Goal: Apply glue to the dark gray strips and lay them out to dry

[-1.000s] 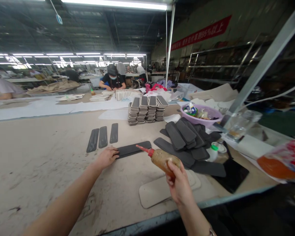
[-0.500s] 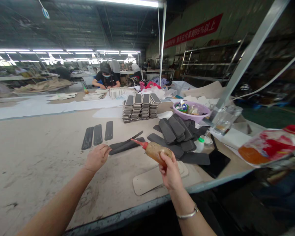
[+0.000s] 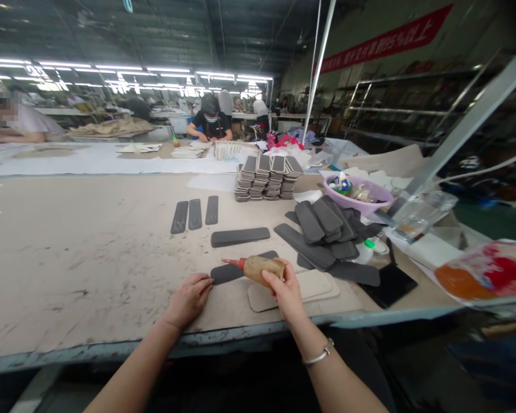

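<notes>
Big hall, strip lights overhead, red banner [image 3: 382, 40] on right wall, metal shelving [image 3: 395, 110] below. Counter [image 3: 90, 246]: tan top, dark smudges, bluish front edge. Counts: one squeeze bottle [image 3: 260, 269], red nozzle pointing left, in front of the near dark strip [image 3: 222, 275]; right hand [image 3: 289, 291] has fingers wrapped round its rear. Left hand [image 3: 191, 297]: fingers bunched at that strip's left end, pinch or just touch, can't tell. One dark strip [image 3: 241, 236] beyond; three glossy strips [image 3: 195, 214] farther left. Four stacks [image 3: 266, 179]. Loose heap [image 3: 322, 221], uncountable. Beige panels [image 3: 313, 285], at least two. One purple basin [image 3: 359, 204].
</notes>
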`<action>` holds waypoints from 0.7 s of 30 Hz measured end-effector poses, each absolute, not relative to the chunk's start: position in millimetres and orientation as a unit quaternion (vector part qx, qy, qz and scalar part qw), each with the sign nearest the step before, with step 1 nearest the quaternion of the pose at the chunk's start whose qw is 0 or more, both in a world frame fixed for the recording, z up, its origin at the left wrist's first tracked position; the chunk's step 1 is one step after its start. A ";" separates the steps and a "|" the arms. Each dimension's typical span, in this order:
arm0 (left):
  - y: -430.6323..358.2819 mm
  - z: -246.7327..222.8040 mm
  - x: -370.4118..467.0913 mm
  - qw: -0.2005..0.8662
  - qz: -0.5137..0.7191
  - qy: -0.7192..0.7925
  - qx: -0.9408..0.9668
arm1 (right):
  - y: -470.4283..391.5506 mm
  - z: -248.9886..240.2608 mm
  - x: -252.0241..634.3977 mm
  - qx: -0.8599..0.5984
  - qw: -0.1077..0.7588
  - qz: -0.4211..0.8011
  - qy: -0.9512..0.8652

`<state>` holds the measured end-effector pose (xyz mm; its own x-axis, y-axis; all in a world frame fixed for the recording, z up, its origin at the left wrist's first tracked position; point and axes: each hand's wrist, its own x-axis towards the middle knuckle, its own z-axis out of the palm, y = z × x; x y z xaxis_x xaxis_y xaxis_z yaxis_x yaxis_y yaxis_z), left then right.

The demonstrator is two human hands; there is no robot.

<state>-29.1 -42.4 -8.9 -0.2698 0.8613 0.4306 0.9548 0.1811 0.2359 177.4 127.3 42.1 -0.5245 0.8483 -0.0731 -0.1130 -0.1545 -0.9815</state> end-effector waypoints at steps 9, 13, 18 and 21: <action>-44.8 -10.2 -36.8 0.071 -0.226 -0.752 -0.614 | 114.3 21.1 165.3 -0.283 0.377 0.458 -0.754; -41.1 -7.5 -36.0 0.060 -0.230 -0.756 -0.610 | 109.7 15.4 158.5 -0.275 0.379 0.429 -0.772; -38.5 -9.6 -38.1 0.049 -0.235 -0.760 -0.604 | 107.3 15.6 156.2 -0.286 0.365 0.413 -0.784; -38.6 -11.2 -39.9 0.043 -0.230 -0.761 -0.605 | 110.9 19.8 159.8 -0.298 0.365 0.403 -0.784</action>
